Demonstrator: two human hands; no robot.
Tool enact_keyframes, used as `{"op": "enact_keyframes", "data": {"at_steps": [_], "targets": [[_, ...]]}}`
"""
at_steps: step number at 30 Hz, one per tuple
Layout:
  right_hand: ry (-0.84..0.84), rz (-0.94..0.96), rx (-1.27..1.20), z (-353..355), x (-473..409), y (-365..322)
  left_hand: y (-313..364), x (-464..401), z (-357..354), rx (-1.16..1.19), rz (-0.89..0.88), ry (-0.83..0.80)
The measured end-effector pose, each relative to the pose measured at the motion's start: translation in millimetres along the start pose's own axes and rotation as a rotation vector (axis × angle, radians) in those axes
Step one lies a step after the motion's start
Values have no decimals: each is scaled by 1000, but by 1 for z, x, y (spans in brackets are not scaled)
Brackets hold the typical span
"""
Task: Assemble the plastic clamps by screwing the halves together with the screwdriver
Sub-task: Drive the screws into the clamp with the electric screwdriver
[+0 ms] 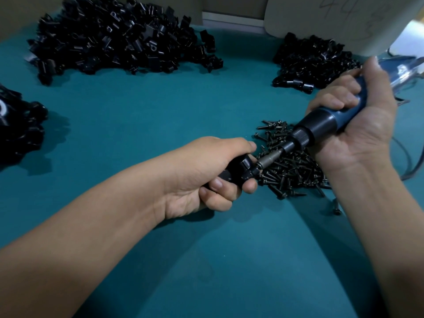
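Note:
My left hand (206,177) grips a black plastic clamp (238,171) low over the teal table, its fingers curled under it and the thumb on top. My right hand (358,125) is wrapped around the blue handle of an electric screwdriver (321,129), which slants down to the left. The metal bit (268,159) of the screwdriver presses against the right end of the clamp. A heap of dark screws (291,166) lies on the table under the bit and beside my right wrist.
A big pile of black clamp halves (119,35) fills the back left. A smaller pile of black parts (312,60) sits at the back right, and another dark pile (16,129) at the left edge. A pale box (344,17) and cables (410,161) stand at the right.

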State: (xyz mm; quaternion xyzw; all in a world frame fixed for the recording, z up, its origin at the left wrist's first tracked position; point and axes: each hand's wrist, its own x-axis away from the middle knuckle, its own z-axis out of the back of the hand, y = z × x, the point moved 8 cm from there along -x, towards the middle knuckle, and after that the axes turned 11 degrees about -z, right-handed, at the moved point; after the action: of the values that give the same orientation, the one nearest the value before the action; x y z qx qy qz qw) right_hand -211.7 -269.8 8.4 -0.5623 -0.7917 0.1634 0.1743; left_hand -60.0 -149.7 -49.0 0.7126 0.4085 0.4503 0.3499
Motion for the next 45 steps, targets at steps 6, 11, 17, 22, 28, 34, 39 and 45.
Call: {"op": "enact_keyframes", "data": {"at_steps": [6,11,17,22,28,34,39,45], "targets": [[-54,-28,-92,-2,0,-1,-6,3,-12,32,87,-108],[-63,-37,-94,-3,-1,1,-6,2,-16,22,116,-143],[-53,-48,-90,-1,-1,4,-2,4,-12,-78,68,-116],[-58,-54,-85,-2,0,6,0,4,-10,-114,37,-94],[-44,-61,-92,0,0,6,0,1,-8,-143,18,-51],[-40,-45,-82,1,0,3,12,2,2,-165,-64,21],[-21,-50,-76,2,1,9,12,3,4,-194,-54,30],[-13,-30,-109,2,0,2,8,1,2,-247,-49,9]]}}
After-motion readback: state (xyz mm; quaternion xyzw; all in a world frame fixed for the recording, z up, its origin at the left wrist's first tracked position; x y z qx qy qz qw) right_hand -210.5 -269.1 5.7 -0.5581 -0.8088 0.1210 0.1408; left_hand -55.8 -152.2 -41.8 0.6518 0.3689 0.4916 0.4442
